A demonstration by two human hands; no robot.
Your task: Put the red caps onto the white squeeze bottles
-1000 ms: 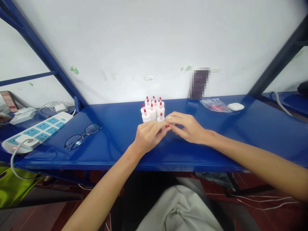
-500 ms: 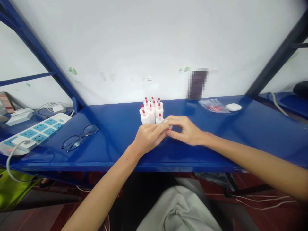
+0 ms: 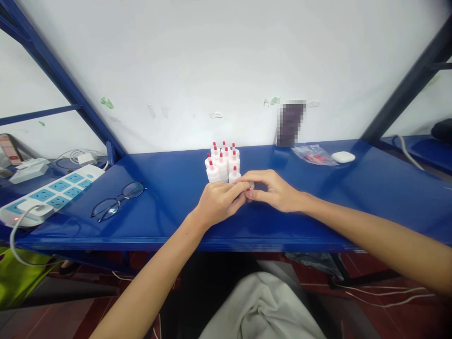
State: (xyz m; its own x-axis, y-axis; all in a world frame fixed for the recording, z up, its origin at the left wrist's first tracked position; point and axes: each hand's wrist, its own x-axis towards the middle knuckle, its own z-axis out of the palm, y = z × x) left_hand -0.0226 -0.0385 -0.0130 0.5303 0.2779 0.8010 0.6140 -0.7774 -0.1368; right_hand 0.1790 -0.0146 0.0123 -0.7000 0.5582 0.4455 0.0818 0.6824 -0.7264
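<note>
A cluster of several small white bottles with red caps (image 3: 221,162) stands upright on the blue shelf (image 3: 169,207), near the wall. Just in front of the cluster my left hand (image 3: 219,202) and my right hand (image 3: 275,190) meet, fingertips pressed together around a small white bottle (image 3: 250,184). Only a sliver of white and a speck of red show between the fingers. Both hands rest low on the shelf surface, with the closest standing bottle almost touching my left fingertips.
A pair of glasses (image 3: 116,201) lies to the left, beyond it a white power strip (image 3: 52,190) with a plugged cable. At the back right lie a clear plastic bag with red pieces (image 3: 313,154) and a small white case (image 3: 343,157). Dark shelf posts slant at both sides.
My hands have stayed together in front of the bottles, with the fingers shifting slightly around the small bottle. The view dropped a little since the earliest frame.
</note>
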